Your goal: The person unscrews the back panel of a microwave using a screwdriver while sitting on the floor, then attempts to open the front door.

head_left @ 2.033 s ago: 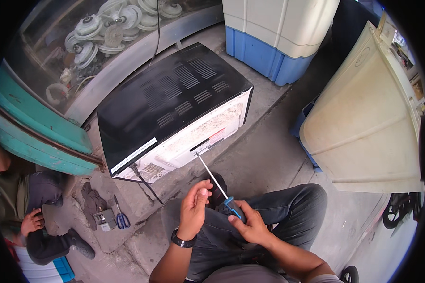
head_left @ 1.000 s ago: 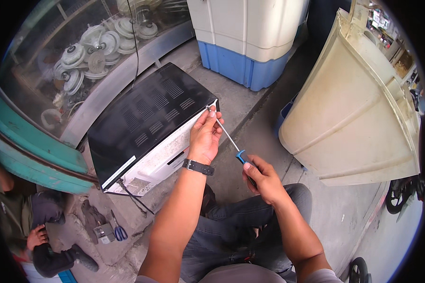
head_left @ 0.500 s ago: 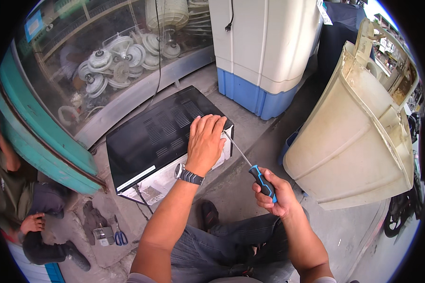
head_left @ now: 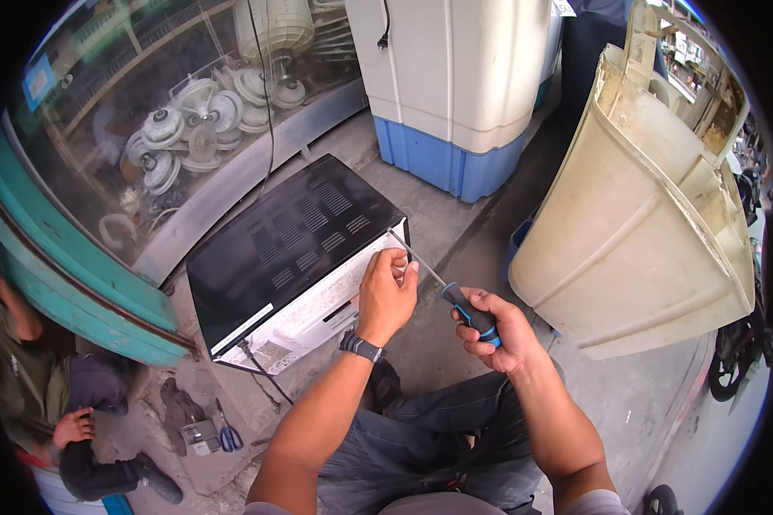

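A black microwave-like appliance (head_left: pixel 266 249) with vented top and dirty white back panel (head_left: pixel 326 300) lies on the concrete before me. My right hand (head_left: pixel 496 335) grips a black-and-blue screwdriver (head_left: pixel 468 311), its thin shaft reaching the panel's upper right corner. My left hand (head_left: pixel 386 296), wearing a wristwatch, is curled just below that corner beside the shaft; what its fingertips hold, if anything, is hidden. A dark cord (head_left: pixel 262 372) runs from the panel.
Glass cabinet of white discs (head_left: pixel 197 129); teal frame (head_left: pixel 86 275); cream-and-blue tub (head_left: pixel 447 112); cream plastic shell (head_left: pixel 627 240) at right. At left, another person (head_left: pixel 39 378) sits near blue-handled scissors (head_left: pixel 230 438) and a small clear case (head_left: pixel 201 436).
The screwdriver tip has moved from the panel's middle to its upper right corner. My left hand has climbed there, briefly lay over the top edge, and now is lower with fingers curled.
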A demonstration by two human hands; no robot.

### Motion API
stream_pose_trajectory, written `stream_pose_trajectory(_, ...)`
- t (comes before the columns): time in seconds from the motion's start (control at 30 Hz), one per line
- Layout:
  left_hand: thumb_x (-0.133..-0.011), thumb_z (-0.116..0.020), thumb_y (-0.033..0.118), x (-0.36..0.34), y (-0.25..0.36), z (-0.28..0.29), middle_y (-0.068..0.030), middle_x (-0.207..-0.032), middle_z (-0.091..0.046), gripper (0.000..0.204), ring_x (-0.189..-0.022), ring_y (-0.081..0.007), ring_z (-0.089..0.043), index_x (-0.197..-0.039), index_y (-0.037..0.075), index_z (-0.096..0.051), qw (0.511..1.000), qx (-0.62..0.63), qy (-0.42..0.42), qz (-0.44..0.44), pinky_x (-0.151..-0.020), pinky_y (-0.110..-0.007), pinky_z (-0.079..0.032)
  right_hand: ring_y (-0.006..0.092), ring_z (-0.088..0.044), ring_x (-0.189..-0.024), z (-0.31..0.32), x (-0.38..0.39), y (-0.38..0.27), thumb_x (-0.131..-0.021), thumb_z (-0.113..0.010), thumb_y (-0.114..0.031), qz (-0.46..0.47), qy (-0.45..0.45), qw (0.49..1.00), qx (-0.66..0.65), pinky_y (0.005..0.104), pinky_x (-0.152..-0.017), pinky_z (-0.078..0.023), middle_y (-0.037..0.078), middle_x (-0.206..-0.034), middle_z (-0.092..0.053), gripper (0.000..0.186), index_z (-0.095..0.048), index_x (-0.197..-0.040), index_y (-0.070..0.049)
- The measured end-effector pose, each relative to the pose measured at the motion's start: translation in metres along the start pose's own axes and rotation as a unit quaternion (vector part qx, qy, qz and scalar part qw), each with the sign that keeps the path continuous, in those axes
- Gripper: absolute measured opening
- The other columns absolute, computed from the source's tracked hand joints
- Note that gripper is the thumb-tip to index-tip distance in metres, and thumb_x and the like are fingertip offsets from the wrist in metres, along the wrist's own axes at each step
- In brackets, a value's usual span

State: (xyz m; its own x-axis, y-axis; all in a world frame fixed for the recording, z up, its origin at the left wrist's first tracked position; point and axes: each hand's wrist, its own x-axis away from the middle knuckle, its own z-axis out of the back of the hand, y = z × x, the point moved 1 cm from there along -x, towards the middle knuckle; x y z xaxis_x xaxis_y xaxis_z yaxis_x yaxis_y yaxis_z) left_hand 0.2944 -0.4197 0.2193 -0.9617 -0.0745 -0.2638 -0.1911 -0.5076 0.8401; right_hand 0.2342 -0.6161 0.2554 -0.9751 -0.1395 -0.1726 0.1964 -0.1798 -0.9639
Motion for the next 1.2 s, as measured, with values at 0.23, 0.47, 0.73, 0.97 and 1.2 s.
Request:
stream_pose_trajectory(0.23, -0.099, -0.064, 0.022, -0.007, -0.004, -0.035, -0.0039, -0.095, -0.066, 0.021, -0.085, -0.0159, -0.064, -0.112, 0.006, -0.064, 0.736, 0.615, -0.068, 0.274, -0.069, -0.024, -0.048, 0.0137, -0.054, -0.063, 0.001, 0.011, 0.01, -0.098, -0.057, -0.016, -0.237, -0.065, 0.938, -0.245, 0.025, -0.042, -0.037, 0.008, -0.089, -0.06, 0.031, -0.052, -0.128, -0.008)
stream_pose_trajectory(0.47, -0.098, -0.065, 0.025, -0.011, -0.016, -0.044, -0.0026, -0.092, -0.065, 0.023, -0.083, -0.0149, -0.062, -0.112, 0.007, -0.064, 0.753, 0.612, -0.027, 0.241, -0.068, -0.025, -0.049, 0.0116, -0.048, -0.053, 0.003, 0.022, 0.026, -0.1, -0.058, -0.024, -0.279, -0.024, 0.821, -0.497, 0.0239, -0.041, -0.035, 0.009, -0.085, -0.059, 0.031, -0.055, -0.125, -0.005)
stream_pose_trajectory(0.73, -0.092, -0.075, 0.025, -0.005, -0.021, -0.048, -0.0017, -0.094, -0.066, 0.022, -0.084, -0.0148, -0.065, -0.1, 0.01, -0.061, 0.724, 0.632, 0.033, 0.273, -0.07, -0.022, -0.051, 0.0122, -0.046, -0.05, -0.012, 0.034, 0.021, -0.1, -0.058, -0.023, -0.195, 0.025, 0.94, -0.28, 0.0266, -0.042, -0.037, 0.008, -0.086, -0.058, 0.031, -0.055, -0.127, -0.007)
stream_pose_trajectory(0.97, -0.093, -0.074, 0.026, -0.005, -0.013, -0.047, -0.0019, -0.094, -0.066, 0.022, -0.085, -0.0154, -0.066, -0.101, 0.01, -0.061, 0.73, 0.623, 0.026, 0.281, -0.07, -0.023, -0.051, 0.0126, -0.046, -0.05, -0.008, 0.033, 0.033, -0.099, -0.061, -0.025, -0.225, -0.001, 0.899, -0.376, 0.0265, -0.043, -0.039, 0.008, -0.086, -0.056, 0.038, -0.052, -0.131, -0.008)
stream_pose_trajectory(1.2, -0.094, -0.072, 0.026, -0.01, -0.022, -0.048, -0.0022, -0.095, -0.067, 0.021, -0.088, -0.0157, -0.066, -0.103, 0.01, -0.061, 0.739, 0.618, 0.026, 0.267, -0.071, -0.024, -0.051, 0.0129, -0.048, -0.052, -0.013, 0.037, 0.02, -0.097, -0.066, -0.023, -0.23, 0.068, 0.879, -0.413, 0.0285, -0.047, -0.043, 0.008, -0.088, -0.057, 0.053, -0.042, -0.143, -0.01)
